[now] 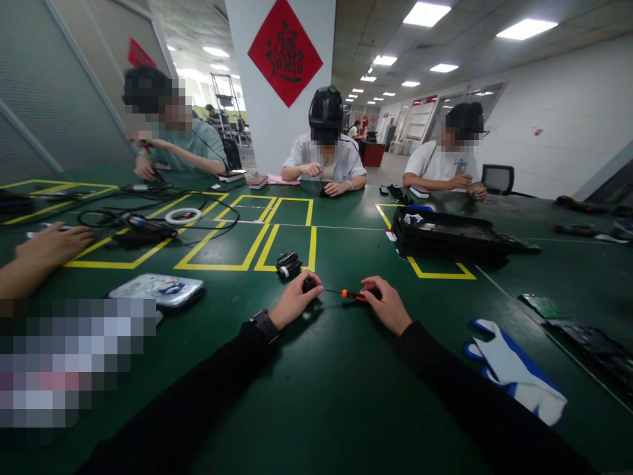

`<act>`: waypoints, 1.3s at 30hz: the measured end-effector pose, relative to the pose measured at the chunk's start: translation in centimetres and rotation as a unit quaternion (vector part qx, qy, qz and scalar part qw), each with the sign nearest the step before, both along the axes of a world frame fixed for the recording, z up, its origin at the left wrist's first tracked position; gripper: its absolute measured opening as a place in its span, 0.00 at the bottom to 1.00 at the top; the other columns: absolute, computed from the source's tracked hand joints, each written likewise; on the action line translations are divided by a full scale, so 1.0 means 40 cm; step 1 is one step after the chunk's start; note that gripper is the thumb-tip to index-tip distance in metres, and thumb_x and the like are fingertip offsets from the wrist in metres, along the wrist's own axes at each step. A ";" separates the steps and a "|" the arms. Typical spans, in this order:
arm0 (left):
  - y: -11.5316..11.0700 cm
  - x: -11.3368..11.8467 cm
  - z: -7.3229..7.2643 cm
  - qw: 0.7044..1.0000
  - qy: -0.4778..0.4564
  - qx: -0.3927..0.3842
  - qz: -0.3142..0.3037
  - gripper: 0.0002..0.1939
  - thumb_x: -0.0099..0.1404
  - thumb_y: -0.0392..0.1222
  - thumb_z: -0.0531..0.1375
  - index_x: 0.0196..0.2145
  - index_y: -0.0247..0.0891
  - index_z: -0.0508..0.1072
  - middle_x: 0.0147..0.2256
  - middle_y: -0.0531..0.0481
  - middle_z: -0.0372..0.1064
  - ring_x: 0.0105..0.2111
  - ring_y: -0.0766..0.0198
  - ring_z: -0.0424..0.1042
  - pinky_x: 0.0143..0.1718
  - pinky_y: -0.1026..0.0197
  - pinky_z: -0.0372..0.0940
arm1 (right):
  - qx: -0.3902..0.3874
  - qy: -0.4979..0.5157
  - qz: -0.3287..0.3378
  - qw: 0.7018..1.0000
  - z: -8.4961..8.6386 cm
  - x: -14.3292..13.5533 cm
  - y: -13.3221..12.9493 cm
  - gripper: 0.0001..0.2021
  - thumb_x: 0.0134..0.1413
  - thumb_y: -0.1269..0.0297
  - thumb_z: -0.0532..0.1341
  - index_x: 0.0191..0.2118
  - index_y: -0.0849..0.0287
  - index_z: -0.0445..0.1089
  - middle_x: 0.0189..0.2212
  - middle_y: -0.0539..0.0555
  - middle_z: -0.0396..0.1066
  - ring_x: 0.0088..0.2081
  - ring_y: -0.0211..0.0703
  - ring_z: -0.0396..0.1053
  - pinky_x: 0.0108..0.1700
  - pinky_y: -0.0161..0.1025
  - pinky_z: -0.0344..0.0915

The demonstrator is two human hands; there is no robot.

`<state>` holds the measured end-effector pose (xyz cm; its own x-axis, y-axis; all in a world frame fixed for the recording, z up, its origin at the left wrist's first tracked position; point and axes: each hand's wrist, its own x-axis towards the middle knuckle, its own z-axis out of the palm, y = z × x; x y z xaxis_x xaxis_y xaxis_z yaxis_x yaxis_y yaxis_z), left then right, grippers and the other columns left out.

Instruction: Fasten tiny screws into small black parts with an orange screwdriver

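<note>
My left hand [297, 298], with a dark watch on its wrist, is closed around a small black cylindrical part [308, 284]. In my right hand [387, 305] I grip an orange and black screwdriver [352, 295] by its handle. The thin shaft points left, and its tip meets the black part or the fingertips beside it; exactly where it ends I cannot tell. Just beyond my left hand lies a small bundle of black cylindrical pieces [289, 265] on the green table.
A white and blue glove [514, 369] and circuit boards [544, 305] lie to the right. Black trays [445, 231] stand farther back. On the left are a tin case [157, 290], cables [143, 221] and another person's hand [54, 245]. Several people sit around the table.
</note>
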<state>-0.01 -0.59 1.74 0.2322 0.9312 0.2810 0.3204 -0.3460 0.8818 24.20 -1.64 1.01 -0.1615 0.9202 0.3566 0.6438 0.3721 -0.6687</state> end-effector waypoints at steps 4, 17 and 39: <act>0.000 -0.001 0.000 1.000 0.003 0.008 -0.004 0.09 0.56 0.45 0.56 0.33 0.37 0.65 0.32 0.51 0.64 0.34 0.65 0.63 0.37 0.61 0.60 | 0.012 -0.001 0.011 1.000 0.002 -0.003 -0.003 0.12 0.49 0.70 0.54 0.41 0.57 0.64 0.34 0.52 0.68 0.39 0.42 0.64 0.45 0.44 0.59; 0.004 0.000 -0.002 1.000 0.009 0.000 0.011 0.10 0.56 0.47 0.55 0.33 0.37 0.66 0.33 0.51 0.64 0.33 0.64 0.64 0.36 0.62 0.60 | 0.009 0.021 0.065 0.998 0.018 -0.006 -0.012 0.13 0.48 0.70 0.56 0.43 0.58 0.63 0.36 0.53 0.66 0.39 0.40 0.65 0.45 0.41 0.61; 0.004 -0.001 -0.003 1.000 0.017 0.013 0.002 0.11 0.57 0.47 0.55 0.33 0.37 0.65 0.32 0.51 0.63 0.33 0.65 0.63 0.38 0.61 0.59 | 0.012 0.045 0.110 0.993 0.020 -0.012 -0.016 0.13 0.49 0.70 0.57 0.43 0.58 0.64 0.40 0.54 0.66 0.42 0.40 0.65 0.47 0.42 0.62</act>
